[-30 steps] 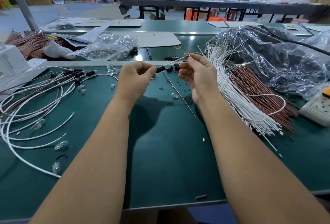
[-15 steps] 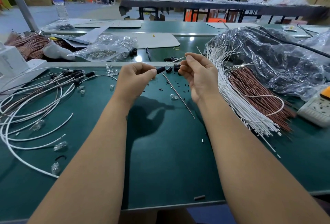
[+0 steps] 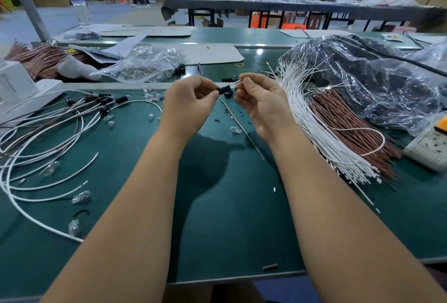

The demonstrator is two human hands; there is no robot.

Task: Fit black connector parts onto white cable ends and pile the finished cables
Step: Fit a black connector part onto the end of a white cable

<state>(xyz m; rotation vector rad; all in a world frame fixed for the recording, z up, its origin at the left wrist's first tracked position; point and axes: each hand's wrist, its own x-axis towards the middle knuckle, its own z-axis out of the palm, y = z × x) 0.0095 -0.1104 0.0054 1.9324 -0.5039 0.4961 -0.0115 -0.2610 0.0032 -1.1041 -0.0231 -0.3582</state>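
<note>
Green tabletop (image 3: 217, 206) carries everything, largest of it a crumpled clear plastic sheet (image 3: 387, 80) at the far right, lying over dark goods. Against its near edge lies a thick bundle of white cables (image 3: 321, 133) beside brown wires (image 3: 350, 128), their cut ends pointing toward the near right. On the left sprawls the pile of finished cables (image 3: 48, 133), white loops with black connectors gathered at the far end near a white box (image 3: 17, 85). A clear bag of small parts (image 3: 145, 65) sits behind the hands. The left hand (image 3: 188, 106) pinches a black connector part (image 3: 223, 90) between thumb and curled fingers (image 3: 212, 96), held above the tabletop at centre. The right hand (image 3: 263, 104), fingers curled, pinches a thin cable end (image 3: 233, 83) whose tip touches the connector. Loose black connectors (image 3: 228, 94) and small clear bulbs (image 3: 235, 130) lie scattered beneath.
</note>
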